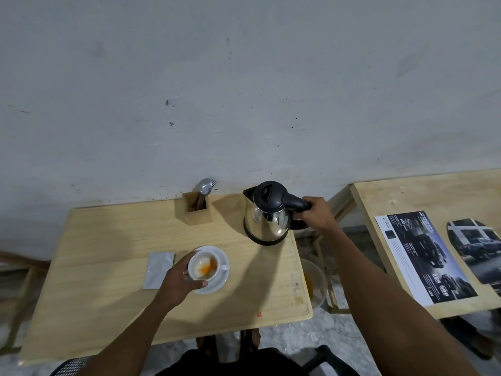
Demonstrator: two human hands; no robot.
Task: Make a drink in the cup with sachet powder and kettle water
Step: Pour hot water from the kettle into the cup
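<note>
Holding cup (202, 265) (orange powder, seemingly).

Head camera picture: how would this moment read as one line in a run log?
step: before pour | right hand: gripping kettle handle, kettle on table | left hand: holding cup on saucer | cup: orange powder | sachet: beside saucer

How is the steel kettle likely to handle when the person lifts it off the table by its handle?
The kettle probably lifts stiffly, its polished metal body rigid. With the right hand on the side handle, its weight sits off to one side, so it may tend to dip spout-first. How full it is cannot be seen under the closed lid, so its weight is uncertain.
</note>
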